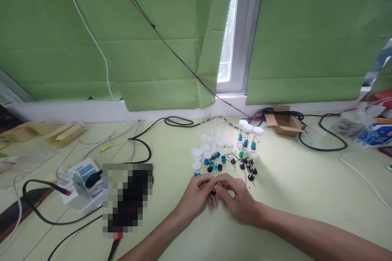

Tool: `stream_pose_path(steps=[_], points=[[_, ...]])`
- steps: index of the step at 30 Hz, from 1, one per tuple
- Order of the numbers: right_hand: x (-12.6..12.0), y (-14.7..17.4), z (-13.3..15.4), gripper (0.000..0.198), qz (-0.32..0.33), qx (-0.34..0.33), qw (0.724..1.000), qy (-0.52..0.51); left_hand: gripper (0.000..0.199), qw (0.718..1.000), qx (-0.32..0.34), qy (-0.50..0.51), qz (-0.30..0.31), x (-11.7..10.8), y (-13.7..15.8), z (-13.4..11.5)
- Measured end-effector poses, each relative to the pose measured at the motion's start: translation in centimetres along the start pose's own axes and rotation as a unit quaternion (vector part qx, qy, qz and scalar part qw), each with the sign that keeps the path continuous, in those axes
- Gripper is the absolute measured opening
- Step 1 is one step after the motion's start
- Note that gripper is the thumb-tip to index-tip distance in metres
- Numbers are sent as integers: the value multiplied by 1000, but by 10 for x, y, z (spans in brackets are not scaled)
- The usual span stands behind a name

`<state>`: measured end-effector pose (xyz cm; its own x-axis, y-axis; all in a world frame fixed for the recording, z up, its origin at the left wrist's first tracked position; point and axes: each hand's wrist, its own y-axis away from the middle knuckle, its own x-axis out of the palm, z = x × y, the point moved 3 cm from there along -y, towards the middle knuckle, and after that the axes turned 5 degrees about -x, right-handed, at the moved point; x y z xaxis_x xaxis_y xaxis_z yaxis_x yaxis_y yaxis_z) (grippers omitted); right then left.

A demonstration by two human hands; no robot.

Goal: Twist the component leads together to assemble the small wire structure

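Observation:
My left hand (199,195) and my right hand (234,195) meet over the table, fingers pinched together. Between them is a small black part (213,191) with a thin metal pin, mostly covered by my fingers. The left fingers are closed around it; the right fingertips press at its side, and what they grip is too small to make out. Just beyond lie blue metal parts (223,158), a green part (241,154), black round parts (251,177) and thin metal pins (234,165). White caps (197,166) lie left of these.
Behind the parts stand clear tubes (222,132) and several white-capped tubes (253,145) with blue pieces inside. A cardboard box (283,124) sits at the back right. At left are a white power strip (81,187), black cables (150,151) and a pixelated dark object (128,200).

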<state>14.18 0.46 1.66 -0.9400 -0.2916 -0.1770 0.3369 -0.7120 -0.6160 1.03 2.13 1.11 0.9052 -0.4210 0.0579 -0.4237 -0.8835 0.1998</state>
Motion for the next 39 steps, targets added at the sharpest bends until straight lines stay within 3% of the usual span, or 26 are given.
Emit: stream_pose_path(steps=[17, 28, 39], points=[[0, 0, -1, 13, -30, -4, 1000, 9, 37, 1000, 6, -2, 7, -1, -2, 2], [-1, 2, -5, 11, -44, -9, 997, 69, 36, 1000, 9, 1, 3, 0, 0, 0], [-1, -1, 1, 20, -7, -14, 997, 72, 44, 1000, -5, -14, -1, -1, -1, 1]])
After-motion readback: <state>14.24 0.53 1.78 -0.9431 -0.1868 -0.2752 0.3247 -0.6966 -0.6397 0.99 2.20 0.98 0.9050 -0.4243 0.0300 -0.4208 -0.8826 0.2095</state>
